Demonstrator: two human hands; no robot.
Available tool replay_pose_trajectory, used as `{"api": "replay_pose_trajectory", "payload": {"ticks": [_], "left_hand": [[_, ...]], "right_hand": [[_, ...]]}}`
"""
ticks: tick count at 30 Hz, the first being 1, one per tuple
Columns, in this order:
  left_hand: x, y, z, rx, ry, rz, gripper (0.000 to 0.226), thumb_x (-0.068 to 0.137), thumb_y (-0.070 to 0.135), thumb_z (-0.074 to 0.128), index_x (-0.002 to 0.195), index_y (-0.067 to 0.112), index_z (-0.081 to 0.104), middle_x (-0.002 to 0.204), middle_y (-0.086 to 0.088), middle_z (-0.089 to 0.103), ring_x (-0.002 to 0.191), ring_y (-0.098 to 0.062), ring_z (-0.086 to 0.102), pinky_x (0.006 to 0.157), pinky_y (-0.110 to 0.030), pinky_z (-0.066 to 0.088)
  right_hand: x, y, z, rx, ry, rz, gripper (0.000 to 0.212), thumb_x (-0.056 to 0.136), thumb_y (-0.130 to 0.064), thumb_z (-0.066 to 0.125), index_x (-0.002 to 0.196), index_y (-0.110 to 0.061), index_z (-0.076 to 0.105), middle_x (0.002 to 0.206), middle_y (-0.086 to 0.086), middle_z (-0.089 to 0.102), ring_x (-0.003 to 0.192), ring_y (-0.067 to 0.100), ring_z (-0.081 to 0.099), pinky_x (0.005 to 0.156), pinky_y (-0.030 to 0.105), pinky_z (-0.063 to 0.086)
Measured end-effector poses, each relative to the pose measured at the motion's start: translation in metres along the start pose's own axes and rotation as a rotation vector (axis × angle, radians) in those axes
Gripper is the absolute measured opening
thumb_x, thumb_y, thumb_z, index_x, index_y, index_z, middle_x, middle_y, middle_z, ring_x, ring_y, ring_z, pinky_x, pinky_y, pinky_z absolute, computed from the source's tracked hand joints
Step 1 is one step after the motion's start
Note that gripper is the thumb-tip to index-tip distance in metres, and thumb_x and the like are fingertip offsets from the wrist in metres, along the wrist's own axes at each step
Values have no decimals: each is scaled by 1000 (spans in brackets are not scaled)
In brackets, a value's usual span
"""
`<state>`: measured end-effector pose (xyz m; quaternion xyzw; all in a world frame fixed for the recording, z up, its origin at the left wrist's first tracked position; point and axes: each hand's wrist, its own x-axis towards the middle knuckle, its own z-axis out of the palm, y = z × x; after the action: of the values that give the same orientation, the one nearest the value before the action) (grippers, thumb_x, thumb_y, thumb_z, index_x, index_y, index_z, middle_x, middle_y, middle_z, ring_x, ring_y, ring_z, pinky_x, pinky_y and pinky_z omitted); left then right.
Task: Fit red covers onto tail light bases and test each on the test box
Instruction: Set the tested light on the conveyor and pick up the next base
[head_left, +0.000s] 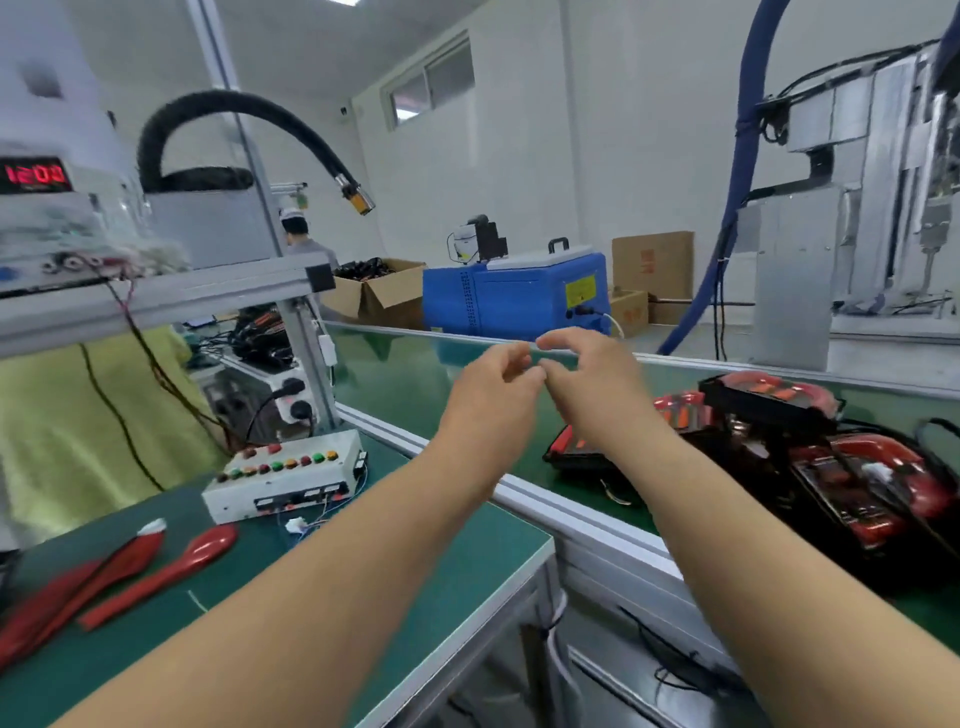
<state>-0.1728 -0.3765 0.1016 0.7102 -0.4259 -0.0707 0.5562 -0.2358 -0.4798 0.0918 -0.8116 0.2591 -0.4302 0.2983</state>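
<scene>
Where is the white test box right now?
In the head view the test box sits on the green workbench, lower left of the left hand, behind the red covers.

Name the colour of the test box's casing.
White test box, with red, green and orange buttons on top; head view.

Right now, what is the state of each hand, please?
Left hand: fingers curled, nothing visibly held; cannot tell.
Right hand: fingers curled, fingertips meeting the other hand; cannot tell.
</scene>
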Motion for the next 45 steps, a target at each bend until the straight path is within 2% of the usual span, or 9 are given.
{"api": "replay_pose_trajectory", "payload": {"ticks": [6,12,19,23,29,32,37,42,45], "left_hand": [[-10,-37,-84,32,192,-91,37,98,17,57,135,13,58,129,2,63,111,-8,57,101,-25,43],[-32,-76,-151,16,332,-185,37,99,13,55,136,13,56,127,1,64,97,-5,59,82,-13,43],[-65,-122,-221,54,492,-318,34,98,15,56,132,14,61,123,4,65,113,-12,61,105,-38,48],[-86,-151,-258,86,561,-367,30,97,13,58,125,19,64,109,17,64,98,10,57,83,-11,44],[-112,-194,-307,113,698,-456,24,96,10,60,117,21,65,108,13,65,94,9,56,77,-9,40],[-122,-216,-328,149,755,-523,27,96,11,60,123,14,66,113,7,66,98,-3,59,87,-18,38],[-131,-245,-348,421,680,-642,28,98,20,56,125,18,64,120,2,67,107,-15,61,92,-27,45],[-128,-261,-351,768,541,-756,23,98,29,51,116,19,61,114,3,62,108,-21,60,88,-33,48],[-127,-265,-351,895,480,-808,30,100,34,49,128,25,53,120,5,54,112,-18,57,88,-34,47]], "right_hand": [[-6,-51,73,18,-175,-80,32,93,-16,55,124,-20,66,133,2,61,120,21,55,101,28,39],[-18,-91,143,55,-315,-190,31,92,-15,55,120,-19,67,131,3,61,115,22,56,96,26,39],[-45,-132,227,135,-495,-279,27,93,-17,55,115,-23,69,126,-2,64,109,13,56,88,22,37],[-63,-151,271,148,-603,-321,31,93,-10,55,120,-16,68,125,4,64,115,18,57,98,27,39],[-87,-165,322,219,-682,-301,32,91,-8,53,115,-21,70,117,-1,67,110,15,59,94,24,41],[-94,-168,344,239,-721,-271,29,92,-8,54,112,-21,70,113,-1,68,106,14,60,94,26,45],[-103,-170,374,262,-781,-236,29,94,-8,53,117,-18,68,116,-2,67,106,9,60,91,15,41],[-114,-156,393,209,-821,-236,30,96,-12,53,120,-23,65,116,-9,62,110,9,56,93,18,40],[-113,-144,399,137,-823,-297,31,96,-14,54,123,-25,63,124,-9,59,115,10,53,97,20,40]]}}
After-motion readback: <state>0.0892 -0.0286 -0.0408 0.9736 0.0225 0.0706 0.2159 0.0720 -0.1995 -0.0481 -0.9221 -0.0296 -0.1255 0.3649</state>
